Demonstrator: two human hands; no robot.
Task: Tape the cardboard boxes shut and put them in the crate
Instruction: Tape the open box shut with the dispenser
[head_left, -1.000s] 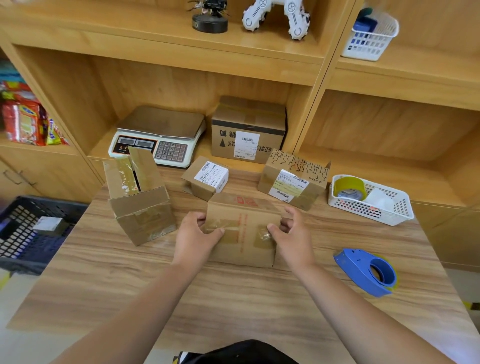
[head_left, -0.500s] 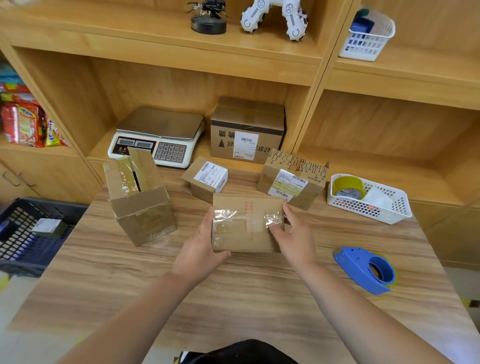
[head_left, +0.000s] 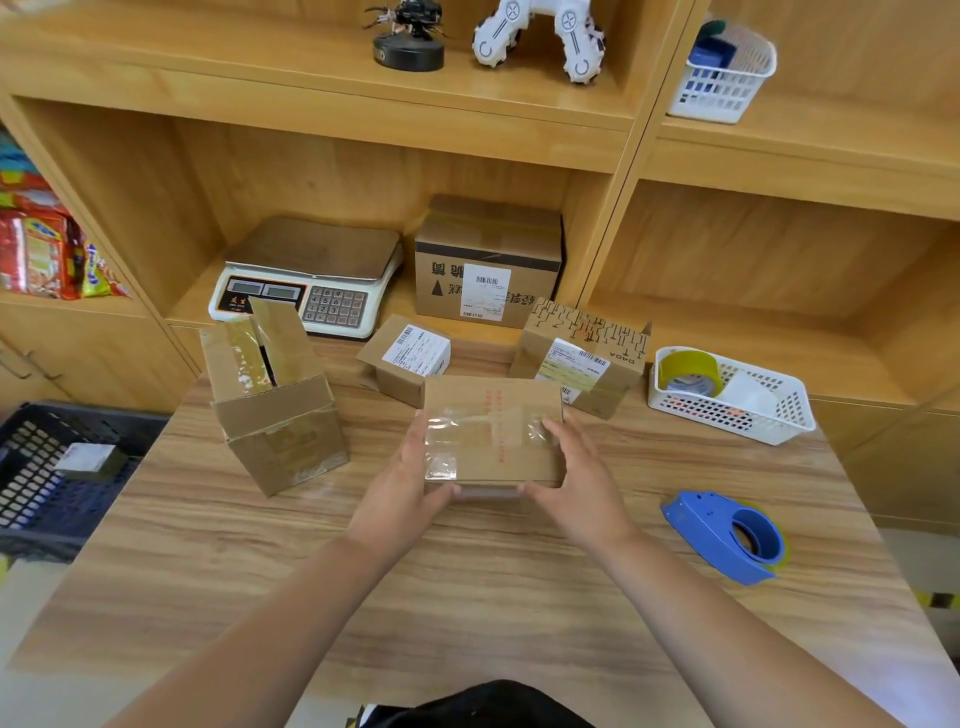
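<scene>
Leftward: open-flap box (head_left: 280, 415) stands between held box (head_left: 493, 431) and crate (head_left: 31, 488); tape dispenser (head_left: 727, 535) right; bare tabletop (head_left: 467, 597) nearside.

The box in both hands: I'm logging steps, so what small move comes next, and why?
Probably lift the box leftward toward the crate: tape already crosses its closed top, and the left hand and right hand hold its sides.

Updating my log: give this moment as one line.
left hand, right hand: grip taped box | tape dispenser: idle | open box: flaps up
</scene>
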